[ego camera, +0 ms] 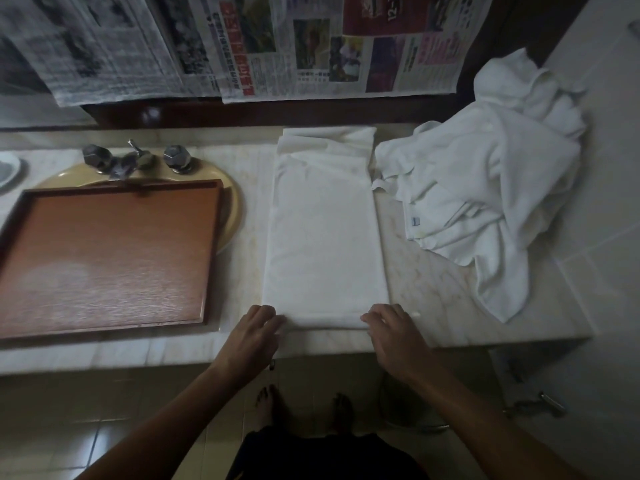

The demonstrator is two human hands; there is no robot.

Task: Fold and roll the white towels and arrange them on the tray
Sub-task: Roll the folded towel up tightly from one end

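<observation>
The folding looks finished on one towel and the rolling is about to begin; the folded towel lies as a long narrow strip on the marble surface, running from 12 o'clock at the wall to 6 o'clock at the front edge, its far end slightly rumpled and layered.

The left hand sits at the strip's near corner on the 9 o'clock side and the right hand at the near corner on the 3 o'clock side; the hands are apart, each with fingers curled onto the near hem; whether the thumbs are tucked under it cannot be made out.

The tray, brown and holding nothing, rests at 9 o'clock of the strip, partly over the yellowish sink below the taps; so no roll has been arranged yet.

A loose heap of towels waits at 2 o'clock, touching or just beside the strip's far right edge; sheets of newspaper hang at 12 o'clock.

By my reading the next move is to turn the near hem over and roll toward 12 o'clock; it calls for even pressure from both hands so the roll stays straight and tight; the rumpled far end may want smoothing first, and the heap should be kept out of the roll's path.
</observation>
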